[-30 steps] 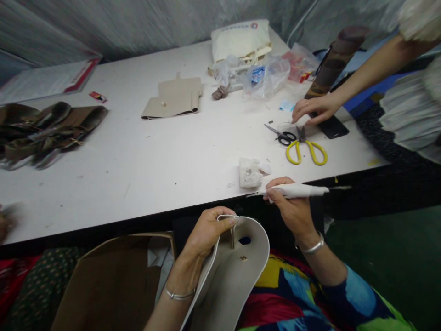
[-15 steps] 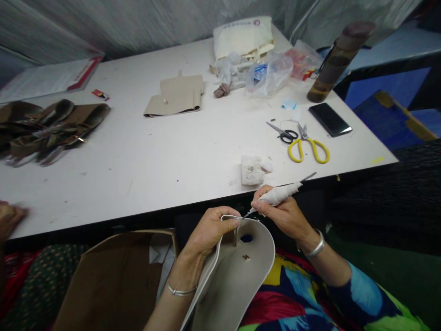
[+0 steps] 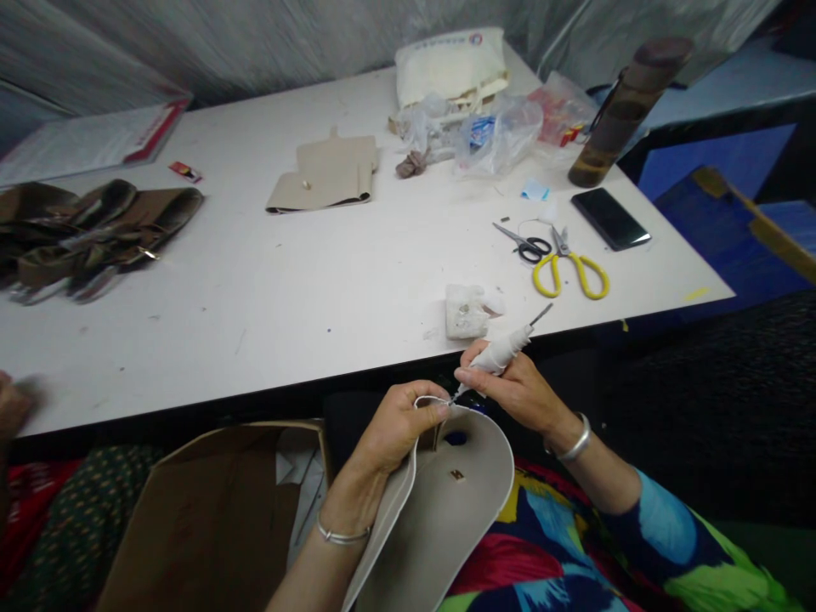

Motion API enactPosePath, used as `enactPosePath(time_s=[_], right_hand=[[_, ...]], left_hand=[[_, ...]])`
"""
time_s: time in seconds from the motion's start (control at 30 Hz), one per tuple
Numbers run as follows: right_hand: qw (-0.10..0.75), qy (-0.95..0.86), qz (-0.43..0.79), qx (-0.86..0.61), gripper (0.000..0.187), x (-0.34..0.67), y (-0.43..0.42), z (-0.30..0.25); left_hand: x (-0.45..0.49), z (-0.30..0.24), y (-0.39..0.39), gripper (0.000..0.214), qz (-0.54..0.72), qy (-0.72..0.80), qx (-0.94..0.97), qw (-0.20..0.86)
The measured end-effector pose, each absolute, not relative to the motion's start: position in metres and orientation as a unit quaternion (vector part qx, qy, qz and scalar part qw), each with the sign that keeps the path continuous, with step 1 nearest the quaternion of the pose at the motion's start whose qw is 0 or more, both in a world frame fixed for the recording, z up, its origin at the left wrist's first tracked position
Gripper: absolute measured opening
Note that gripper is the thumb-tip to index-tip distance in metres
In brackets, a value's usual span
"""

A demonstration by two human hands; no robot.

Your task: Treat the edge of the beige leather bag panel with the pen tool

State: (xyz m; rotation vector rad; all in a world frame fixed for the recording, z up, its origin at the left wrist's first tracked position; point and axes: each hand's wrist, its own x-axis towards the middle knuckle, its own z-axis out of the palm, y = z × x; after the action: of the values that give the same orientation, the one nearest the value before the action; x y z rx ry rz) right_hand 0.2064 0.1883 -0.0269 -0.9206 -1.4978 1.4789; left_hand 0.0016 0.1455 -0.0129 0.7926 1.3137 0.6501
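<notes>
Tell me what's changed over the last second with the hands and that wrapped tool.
The right hand swung the wrapped tool from lying level by the table edge down until its tip met the rim of the cream leather piece. Another person's hand by the scissors and phone withdrew from view. The left hand kept pinching the leather rim; the table things stayed put.

Both hands sit close together just below the table's near edge. The left hand (image 3: 399, 421) is curled, thumb and fingers pinched shut, forearm rising from below with a bangle at the wrist. The right hand (image 3: 516, 391) is closed in a pen-like grip, wrist bent, bangle on.
</notes>
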Motion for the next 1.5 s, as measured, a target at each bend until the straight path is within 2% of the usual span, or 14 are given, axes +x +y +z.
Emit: enactPosePath(time_s=[0.2,0.33,0.5,0.63,0.7,0.87,1.1,1.5], right_hand=[[0.392,-0.608,0.596,-0.349,0.021,0.207,0.193,-0.029],[0.42,-0.611,0.575,-0.346,0.02,0.212,0.178,-0.034],[0.446,-0.73,0.413,-0.311,0.016,0.217,0.152,-0.037],[0.514,-0.742,0.318,-0.29,0.005,0.223,0.142,-0.033],[0.541,-0.703,0.325,-0.327,0.007,0.227,0.139,-0.032],[0.574,-0.577,0.416,-0.404,0.023,0.222,0.13,-0.041],[0.594,-0.484,0.45,-0.458,0.012,0.209,0.122,-0.05],[0.598,-0.44,0.427,-0.517,0.02,0.21,0.117,-0.046]], left_hand=[[0.008,-0.016,0.145,0.028,0.305,0.598,0.33,0.664],[0.007,-0.018,0.146,0.03,0.313,0.602,0.297,0.672],[0.006,-0.022,0.147,0.03,0.329,0.593,0.289,0.676],[0.008,-0.023,0.146,0.03,0.338,0.591,0.315,0.661],[0.008,-0.022,0.144,0.029,0.341,0.594,0.34,0.645],[0.007,-0.018,0.142,0.025,0.322,0.592,0.41,0.615],[0.006,-0.012,0.143,0.027,0.289,0.596,0.434,0.611],[0.013,-0.004,0.152,0.029,0.279,0.573,0.418,0.648]])
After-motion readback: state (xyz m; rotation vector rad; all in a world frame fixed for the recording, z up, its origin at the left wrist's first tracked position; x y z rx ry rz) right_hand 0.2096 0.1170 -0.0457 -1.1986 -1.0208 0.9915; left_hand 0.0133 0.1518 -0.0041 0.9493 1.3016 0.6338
